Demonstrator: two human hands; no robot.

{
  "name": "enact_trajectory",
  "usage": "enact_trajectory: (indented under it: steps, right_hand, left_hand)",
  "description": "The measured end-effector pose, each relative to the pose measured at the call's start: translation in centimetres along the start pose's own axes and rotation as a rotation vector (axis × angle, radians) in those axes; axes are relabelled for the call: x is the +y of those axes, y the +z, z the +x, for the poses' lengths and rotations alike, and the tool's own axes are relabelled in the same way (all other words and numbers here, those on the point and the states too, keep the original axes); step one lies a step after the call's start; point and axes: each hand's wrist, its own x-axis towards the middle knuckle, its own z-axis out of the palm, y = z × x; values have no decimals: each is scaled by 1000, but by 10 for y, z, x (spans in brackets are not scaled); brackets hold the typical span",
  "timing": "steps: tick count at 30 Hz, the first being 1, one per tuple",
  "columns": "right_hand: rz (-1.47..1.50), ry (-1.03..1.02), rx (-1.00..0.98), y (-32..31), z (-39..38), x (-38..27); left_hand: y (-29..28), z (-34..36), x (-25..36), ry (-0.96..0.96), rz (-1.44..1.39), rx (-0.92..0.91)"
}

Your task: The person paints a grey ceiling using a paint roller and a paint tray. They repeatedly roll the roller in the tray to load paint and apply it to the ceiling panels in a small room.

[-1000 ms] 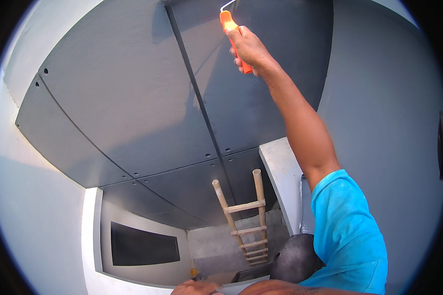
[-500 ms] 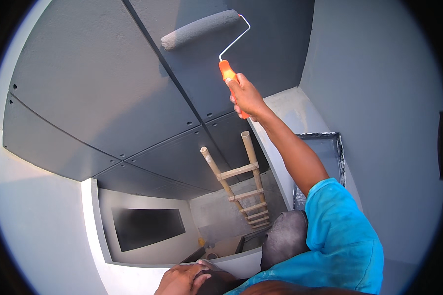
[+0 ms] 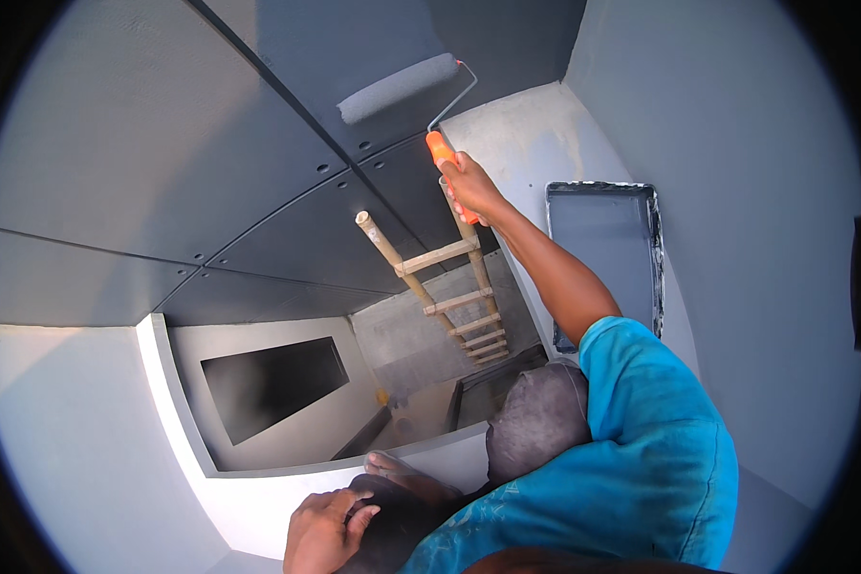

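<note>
My right hand (image 3: 475, 188) is wrapped round the orange handle of a paint roller (image 3: 402, 86), arm stretched forward. The roller's grey, fuzzy sleeve lies against the dark grey panelled surface (image 3: 287, 182), just above a horizontal seam and right of a long dark groove. Some patches of this surface look darker than others. Low in the view, my left hand (image 3: 323, 531) rests on my dark-clad leg (image 3: 382, 521), its thumb apart from the fingers and nothing seen in it.
Right of my arm a paint tray (image 3: 656, 258) with a paint-smeared rim sits on a pale ledge (image 3: 535, 120). A bamboo ladder (image 3: 437, 255) reaches up from the lower space ahead. A white ledge edge (image 3: 177, 411) borders the opening, and a grey wall (image 3: 736, 239) stands at right.
The roller has come down the panel toward the horizontal seam, still in my right hand. The view has tilted, so the ladder and the seams sit higher and more of the tray shows.
</note>
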Motion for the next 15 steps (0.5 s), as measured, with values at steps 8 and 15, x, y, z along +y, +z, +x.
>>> enact_trajectory:
  steps: [8, 15]
  right_hand:
    - [40, 155, -5, -7, 39, 55]
    - [67, 176, 58, -7, 43, 58]
  left_hand:
    - [-2, 3, 0, 8, 43, -2]
    - [-2, 8, 4, 25, 55, 9]
